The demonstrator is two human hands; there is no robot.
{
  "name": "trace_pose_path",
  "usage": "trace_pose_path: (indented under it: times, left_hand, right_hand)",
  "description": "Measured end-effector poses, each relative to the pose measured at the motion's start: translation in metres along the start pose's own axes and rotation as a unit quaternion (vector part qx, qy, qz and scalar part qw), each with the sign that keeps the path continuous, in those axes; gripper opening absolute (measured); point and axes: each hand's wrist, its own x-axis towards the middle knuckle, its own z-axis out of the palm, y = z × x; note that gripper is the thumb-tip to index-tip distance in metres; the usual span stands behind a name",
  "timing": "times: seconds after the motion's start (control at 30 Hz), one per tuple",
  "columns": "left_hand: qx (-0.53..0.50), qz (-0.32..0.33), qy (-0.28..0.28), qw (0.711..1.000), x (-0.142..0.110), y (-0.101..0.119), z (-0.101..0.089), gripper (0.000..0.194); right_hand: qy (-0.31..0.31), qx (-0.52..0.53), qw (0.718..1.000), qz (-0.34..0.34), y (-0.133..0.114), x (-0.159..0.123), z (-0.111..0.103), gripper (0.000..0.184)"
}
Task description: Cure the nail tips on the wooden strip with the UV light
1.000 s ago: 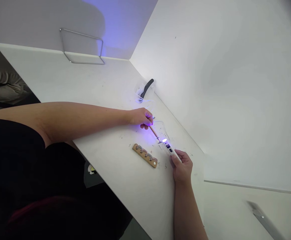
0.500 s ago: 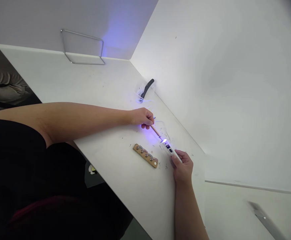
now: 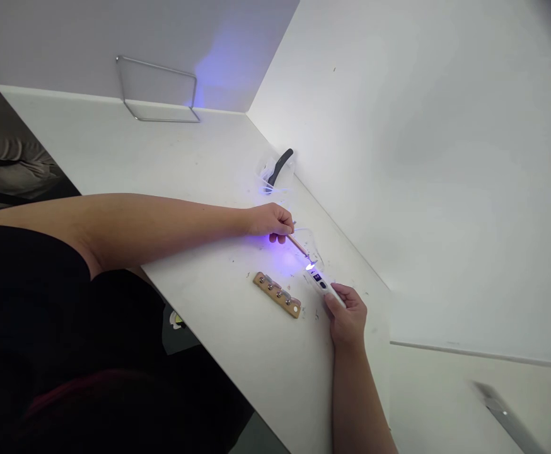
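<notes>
"What's the left hand [image 3: 270, 222] doing?"

"Its fingers are curled closed around a thin wooden stick [image 3: 298, 246], the tip right at the glow."

"And the right hand [image 3: 348, 318]?"

"Its fingers grip a white light pen [image 3: 323, 282]. A studded wooden strip [image 3: 278, 295] lies on the surface [image 3: 219, 328] below the left fingers."

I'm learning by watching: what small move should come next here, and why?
Probably hold both hands steady: the left hand grips a thin stick whose tip sits at the glowing end of the white handheld light in the right hand, so it is lit.
</notes>
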Motion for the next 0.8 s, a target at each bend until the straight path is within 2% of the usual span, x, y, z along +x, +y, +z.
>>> trace_pose_path:
  times: [0.27, 0.6, 0.8]
  left_hand:
    - [-0.006, -0.018, 0.014, 1.0, -0.0025, 0.0064, 0.0018, 0.005]
    - [-0.003, -0.009, 0.007, 1.0, -0.0012, 0.0044, 0.0006, 0.005]
    - [0.009, -0.017, 0.011, 1.0, -0.0029, 0.0075, 0.0011, 0.005]
  right_hand:
    - [-0.004, -0.017, 1.0, -0.005, 0.0, -0.0003, 0.0003, 0.032]
    - [-0.005, -0.025, 1.0, 0.0, -0.004, -0.0014, 0.0011, 0.033]
    - [0.005, -0.004, 1.0, -0.006, 0.0003, -0.0001, -0.0001, 0.032]
